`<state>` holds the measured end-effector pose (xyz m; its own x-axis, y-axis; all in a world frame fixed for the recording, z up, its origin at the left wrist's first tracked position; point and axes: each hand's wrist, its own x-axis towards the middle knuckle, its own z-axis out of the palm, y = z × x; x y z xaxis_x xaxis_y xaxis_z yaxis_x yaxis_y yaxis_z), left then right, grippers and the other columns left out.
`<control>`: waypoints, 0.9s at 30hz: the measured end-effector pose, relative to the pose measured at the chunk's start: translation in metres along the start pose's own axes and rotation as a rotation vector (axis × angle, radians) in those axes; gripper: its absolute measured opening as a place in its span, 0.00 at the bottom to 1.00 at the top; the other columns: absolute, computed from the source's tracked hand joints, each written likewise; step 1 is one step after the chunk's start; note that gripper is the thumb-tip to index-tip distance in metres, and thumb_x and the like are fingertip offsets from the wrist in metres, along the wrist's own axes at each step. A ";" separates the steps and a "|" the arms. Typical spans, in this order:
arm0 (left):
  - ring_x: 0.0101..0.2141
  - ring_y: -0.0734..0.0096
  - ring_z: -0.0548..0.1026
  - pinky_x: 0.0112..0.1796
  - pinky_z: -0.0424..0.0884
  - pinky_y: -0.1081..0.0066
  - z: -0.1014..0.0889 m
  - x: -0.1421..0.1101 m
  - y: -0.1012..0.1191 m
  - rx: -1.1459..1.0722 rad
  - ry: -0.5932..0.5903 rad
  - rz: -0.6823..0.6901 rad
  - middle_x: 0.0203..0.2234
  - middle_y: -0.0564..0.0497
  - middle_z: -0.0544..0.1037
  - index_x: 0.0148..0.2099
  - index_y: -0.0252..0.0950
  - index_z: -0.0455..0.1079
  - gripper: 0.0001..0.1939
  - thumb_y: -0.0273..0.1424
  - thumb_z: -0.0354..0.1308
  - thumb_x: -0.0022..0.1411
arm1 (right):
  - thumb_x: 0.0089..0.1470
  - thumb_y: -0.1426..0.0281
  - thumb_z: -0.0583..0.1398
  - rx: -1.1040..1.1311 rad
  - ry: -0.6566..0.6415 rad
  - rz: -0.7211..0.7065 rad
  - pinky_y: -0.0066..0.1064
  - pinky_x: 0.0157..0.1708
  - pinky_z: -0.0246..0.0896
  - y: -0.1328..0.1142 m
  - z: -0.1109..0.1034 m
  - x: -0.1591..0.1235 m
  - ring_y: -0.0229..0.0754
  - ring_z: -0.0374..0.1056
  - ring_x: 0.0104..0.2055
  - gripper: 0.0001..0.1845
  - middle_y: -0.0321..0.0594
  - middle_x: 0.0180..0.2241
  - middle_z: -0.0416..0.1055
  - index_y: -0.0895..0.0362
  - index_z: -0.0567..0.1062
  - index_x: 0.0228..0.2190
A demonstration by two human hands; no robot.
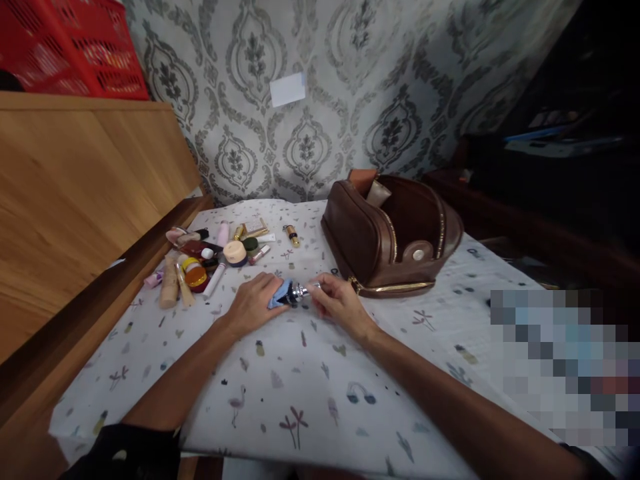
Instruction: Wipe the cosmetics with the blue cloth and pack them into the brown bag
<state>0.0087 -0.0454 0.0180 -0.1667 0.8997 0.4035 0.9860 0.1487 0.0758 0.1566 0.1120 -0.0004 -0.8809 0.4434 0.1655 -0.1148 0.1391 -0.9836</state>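
Note:
My left hand (254,301) is closed around a light blue cloth (280,295) and a small dark bottle with a silver neck (299,292), which lies sideways over the table. My right hand (339,301) pinches the silver end of this bottle between thumb and fingers. Much of the bottle's body is hidden by the cloth and my left fingers. Just beyond my right hand stands a brown leather cosmetic bag (353,237), unzipped, with a pale tube (379,193) poking up inside. A gold lipstick-like tube (292,236) lies beyond my hands.
At the left lies a cluster of cosmetics, including a cream jar (235,253), an amber jar (196,276), a beige tube (169,283) and a white tube (215,280). The table has a patterned white cloth (300,373). A wooden cabinet (95,173) borders the left, under a red basket (105,53).

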 end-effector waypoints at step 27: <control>0.25 0.75 0.62 0.28 0.58 0.73 -0.005 0.003 0.036 -0.990 -0.108 -0.348 0.21 0.56 0.64 0.29 0.35 0.64 0.22 0.50 0.55 0.62 | 0.40 0.57 0.73 0.563 -0.071 0.177 0.37 0.45 0.64 -0.016 0.014 -0.006 0.42 0.70 0.38 0.22 0.40 0.36 0.77 0.56 0.78 0.36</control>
<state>0.0436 -0.0391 0.0269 -0.3897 0.9108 0.1365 0.4290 0.0484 0.9020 0.1576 0.0946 0.0135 -0.9352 0.3540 0.0091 -0.1718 -0.4310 -0.8858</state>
